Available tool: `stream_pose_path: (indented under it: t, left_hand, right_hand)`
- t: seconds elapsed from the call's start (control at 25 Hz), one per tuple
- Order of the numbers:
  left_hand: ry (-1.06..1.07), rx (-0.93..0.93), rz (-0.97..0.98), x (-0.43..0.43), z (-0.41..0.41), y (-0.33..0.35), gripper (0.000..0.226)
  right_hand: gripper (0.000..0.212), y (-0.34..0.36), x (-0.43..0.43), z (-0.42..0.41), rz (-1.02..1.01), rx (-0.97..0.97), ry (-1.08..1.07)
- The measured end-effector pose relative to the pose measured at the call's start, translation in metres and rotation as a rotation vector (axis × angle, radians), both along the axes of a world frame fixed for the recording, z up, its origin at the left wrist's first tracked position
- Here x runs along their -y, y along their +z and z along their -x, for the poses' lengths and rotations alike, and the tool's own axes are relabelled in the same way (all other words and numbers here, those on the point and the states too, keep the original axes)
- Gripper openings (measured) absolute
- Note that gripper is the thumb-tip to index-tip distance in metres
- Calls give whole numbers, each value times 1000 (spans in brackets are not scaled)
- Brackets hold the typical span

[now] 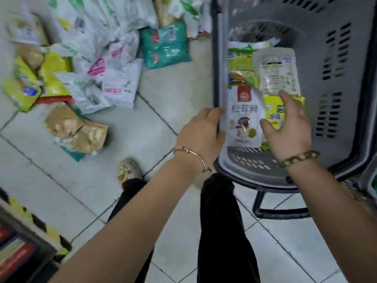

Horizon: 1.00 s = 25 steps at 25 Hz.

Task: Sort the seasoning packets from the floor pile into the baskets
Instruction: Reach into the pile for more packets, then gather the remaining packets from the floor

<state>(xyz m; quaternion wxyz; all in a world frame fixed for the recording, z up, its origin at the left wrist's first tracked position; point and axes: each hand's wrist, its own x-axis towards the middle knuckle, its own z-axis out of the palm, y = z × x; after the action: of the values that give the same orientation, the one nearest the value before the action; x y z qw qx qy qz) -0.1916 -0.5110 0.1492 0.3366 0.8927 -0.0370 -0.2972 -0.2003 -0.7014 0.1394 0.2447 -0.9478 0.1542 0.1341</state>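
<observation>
Step in hand: we judge that we are laying the white seasoning packet with the red square logo (243, 117) into the grey slotted plastic basket (336, 123).
Left hand: our left hand (202, 129) grasps the white packet's left edge, fingers curled round it, just over the basket's near-left rim.
Right hand: our right hand (289, 123) is released, fingers spread, holding nothing. Its thumb is at the packet's right edge, and we cannot tell whether it touches.
Where the packet is: inside the basket's mouth at the near end, face up, above other packets. We cannot tell whether it rests on them or hangs above them.
Doing it well: we should lower it flat beside its likes, steady the free edge with the right hand, then uncurl the left fingers clear of the rim so the packet does not catch or slide under the others.
Basket contents: a green-and-white packet (238, 64) at the far left, a pale pouch with green print (277, 70) to its right, and a bright yellow packet with blue print (273, 111) under our right hand.
Other container: a sliver of what may be a second basket (370, 180) shows at the right edge, its contents hidden.
Floor pile: many white, yellow, teal and brown packets (85, 64) lie heaped on the tiled floor (167, 94), well apart from the basket, so we judge much sorting is left.
</observation>
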Motion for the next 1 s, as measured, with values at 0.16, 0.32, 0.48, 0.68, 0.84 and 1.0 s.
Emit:
stream_pose_path:
  t: [0.16,0.32,0.48,0.68,0.84,1.0]
  left_hand:
    - [74,-44,-112,-112,11,14,51]
    - [186,-93,-216,-220,31,8,51]
    - [341,-181,-313,-303,65,-23,50]
    - [529,-246,-366,-363,104,-98,48]
    - [709,-235,-360,-393,122,-191,45]
    - [948,-138,-273,-417,125,-282,42]
  right_hand:
    - [66,37,-106,-8,-35,-8,85]
    - [65,37,-207,-19,-9,-134,269]
    - [60,-2,-289,-26,-12,-188,481]
    - [59,-87,-361,-21,72,-288,693]
    - [59,-174,-403,-11,34,-315,747]
    - [59,-262,-442,-4,-58,-286,737]
